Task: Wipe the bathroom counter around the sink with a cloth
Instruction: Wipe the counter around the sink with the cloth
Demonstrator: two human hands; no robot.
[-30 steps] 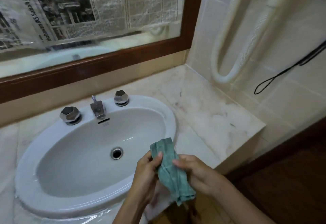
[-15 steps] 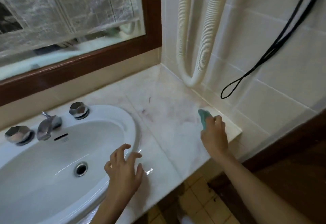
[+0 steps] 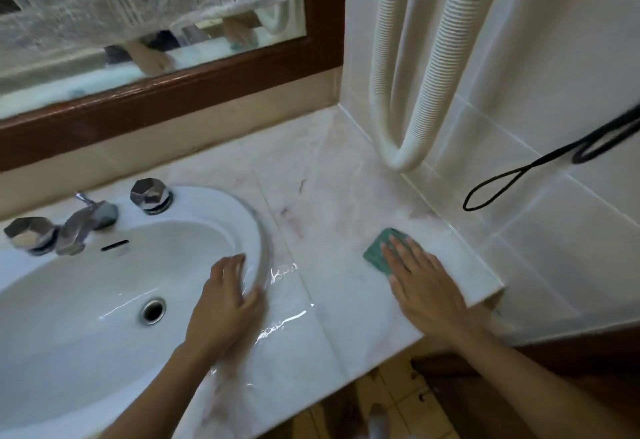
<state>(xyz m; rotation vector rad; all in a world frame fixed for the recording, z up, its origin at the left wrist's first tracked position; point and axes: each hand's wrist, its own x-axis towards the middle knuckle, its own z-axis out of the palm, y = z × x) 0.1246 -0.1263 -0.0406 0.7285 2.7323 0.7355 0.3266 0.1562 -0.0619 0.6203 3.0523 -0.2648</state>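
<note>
A white oval sink (image 3: 114, 276) is set into the pale marble counter (image 3: 329, 196). My right hand (image 3: 420, 286) lies flat on a folded green cloth (image 3: 379, 251), pressing it onto the counter near the right wall; only the cloth's far corner shows past my fingers. My left hand (image 3: 227, 303) rests palm down on the sink's right rim, fingers spread and holding nothing. Dark smudges mark the marble between the sink and the cloth.
A chrome tap (image 3: 86, 220) and two faceted knobs stand behind the basin. A wood-framed mirror (image 3: 173, 92) runs along the back. A white ribbed hose (image 3: 405, 127) loops down the tiled right wall beside a black cord (image 3: 512, 175). The counter ends at right above a tiled floor.
Both hands held the cloth over the sink a second ago. My right hand carried it to the counter's right end and slid it back from the wall; my left hand settled on the sink rim.
</note>
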